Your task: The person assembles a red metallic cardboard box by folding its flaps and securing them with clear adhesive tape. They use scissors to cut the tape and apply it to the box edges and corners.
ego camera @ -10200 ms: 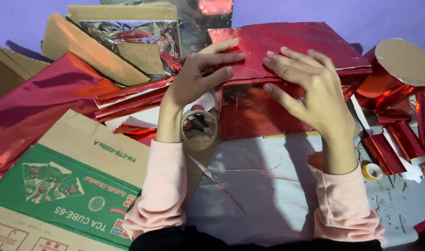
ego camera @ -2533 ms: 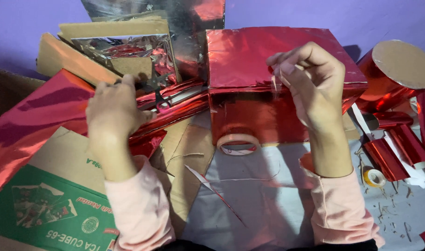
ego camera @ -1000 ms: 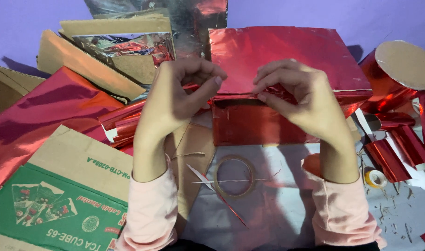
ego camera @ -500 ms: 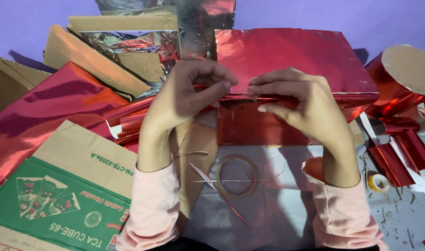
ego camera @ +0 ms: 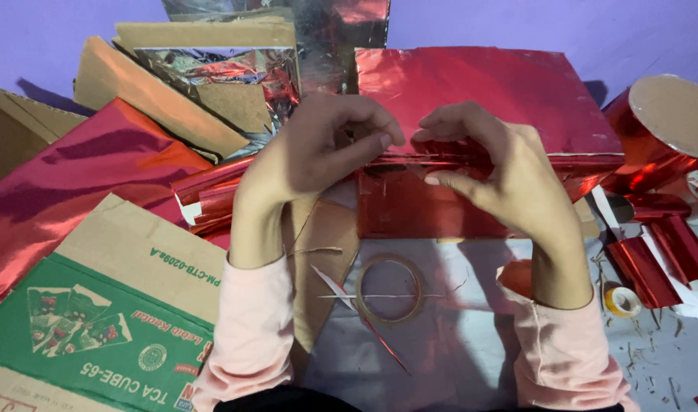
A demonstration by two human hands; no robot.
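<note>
A box wrapped in shiny red foil (ego camera: 501, 91) stands in the middle, just beyond my hands. My left hand (ego camera: 311, 149) and my right hand (ego camera: 501, 172) meet at its front top edge, fingertips almost touching. Both pinch something thin at that edge; it looks like clear tape, but I cannot tell for sure. A roll of clear tape (ego camera: 389, 288) lies flat on the silver sheet (ego camera: 456, 343) below my wrists. Thin red foil slivers lie beside the roll.
Flattened cardboard with a green printed panel (ego camera: 97, 336) lies at the lower left. A red foil sheet (ego camera: 67, 191) and foil-covered cardboard pieces (ego camera: 204, 69) pile up at the left. At the right stand a red foil cylinder (ego camera: 662, 130), red foil rolls (ego camera: 654, 259) and a small yellow tape roll (ego camera: 622, 300).
Earlier my palms pressed flat on the box top. Then my hands lifted and came apart, and since a second ago they have closed together at the box's front top edge.
</note>
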